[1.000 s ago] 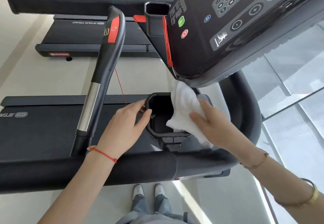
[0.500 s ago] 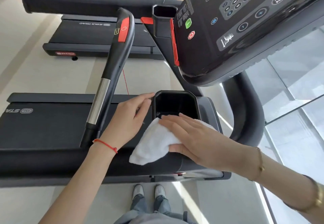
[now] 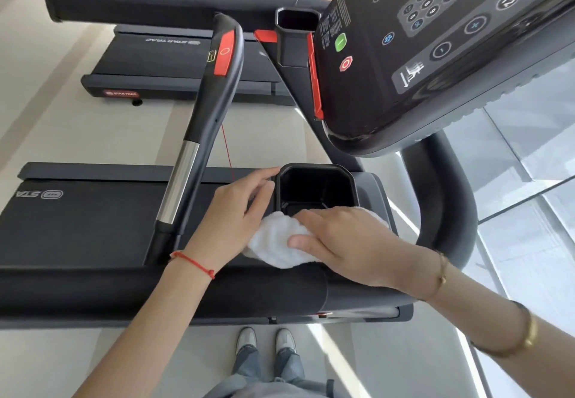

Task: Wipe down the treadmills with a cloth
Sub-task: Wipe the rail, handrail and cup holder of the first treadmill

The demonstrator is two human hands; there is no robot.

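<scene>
Fingers [image 3: 314, 217] of the right hand [image 3: 348, 242] are lying flat and close together, pressing a white cloth [image 3: 273, 242] onto the ledge just below the cup holder [image 3: 314, 186] at centre frame, while the left hand [image 3: 236, 210] is resting loosely open, fingertips touching the holder's left rim. The treadmill [image 3: 77, 220] is stretching toward the left of frame, its console [image 3: 435, 39] looming at upper right. Done well, the wipe is probably calling for steady, even pressure and overlapping passes around the holder's rim, with the cloth kept bunched under the palm.

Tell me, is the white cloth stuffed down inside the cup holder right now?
No, the white cloth lies under the right hand on the near edge just outside the cup holder, whose cavity looks empty.
</scene>
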